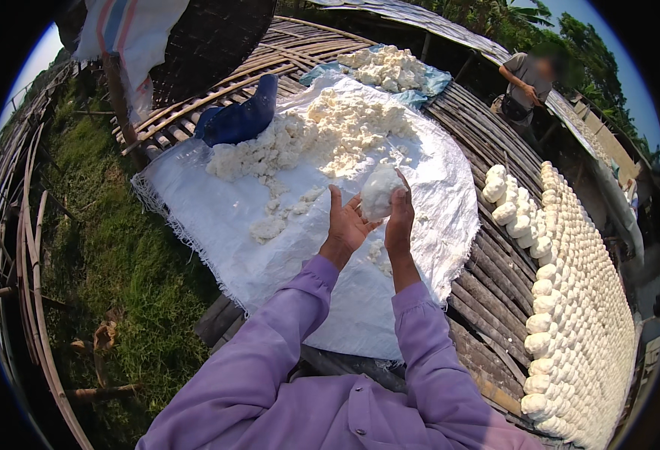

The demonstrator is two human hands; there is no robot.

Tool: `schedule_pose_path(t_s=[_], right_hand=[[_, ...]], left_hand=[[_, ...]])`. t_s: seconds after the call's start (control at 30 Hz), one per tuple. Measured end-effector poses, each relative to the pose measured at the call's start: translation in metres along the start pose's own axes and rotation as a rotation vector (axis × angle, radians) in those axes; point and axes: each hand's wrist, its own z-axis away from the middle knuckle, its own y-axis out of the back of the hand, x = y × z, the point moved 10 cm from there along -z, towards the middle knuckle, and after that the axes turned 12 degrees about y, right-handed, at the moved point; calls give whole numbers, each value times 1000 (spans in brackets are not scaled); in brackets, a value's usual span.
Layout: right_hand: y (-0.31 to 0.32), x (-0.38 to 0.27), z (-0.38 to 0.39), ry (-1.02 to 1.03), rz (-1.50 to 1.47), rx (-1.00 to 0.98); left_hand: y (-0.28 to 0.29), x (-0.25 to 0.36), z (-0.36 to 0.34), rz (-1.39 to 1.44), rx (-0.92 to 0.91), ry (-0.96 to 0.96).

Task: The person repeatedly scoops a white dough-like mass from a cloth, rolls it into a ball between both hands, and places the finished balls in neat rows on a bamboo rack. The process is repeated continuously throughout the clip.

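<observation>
White lump [378,193] is held up in front of the chest, between the two hands and above the middle of the white woven sheet [330,311]. It is rounded and only slightly longer than wide; its long axis runs roughly away from the body, and neither end is distinct enough to call a front.

The right hand [400,225] is clamped on the lump's right side, thumb across the near face and fingers behind, partly hidden. The left hand [348,228] is open, palm up, its thumb standing apart and its fingers reaching under the lump's lower left; how firmly they touch cannot be told.

Toward the sheet's far edge lies a crumbly white heap [360,124], with loose bits trailing toward the fringed left edge. A dark blue curved object [243,114] rests by the far left corner. Beyond the far edge, more crumbly material [384,67] sits on a light blue sheet [440,80]. Off the right edge, rounded white pieces [581,315] stand in close rows on the slatted platform [487,281].
</observation>
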Motion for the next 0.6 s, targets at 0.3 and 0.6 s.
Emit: schedule_pose_path(t_s=[0.3, 0.6], right_hand=[[-2, -94, -32, 411, 752, -302], [21, -46, -3, 164, 702, -546]], left_hand=[[-16, -37, -5, -177, 24, 0], [-26, -62, 0, -115, -35, -95]])
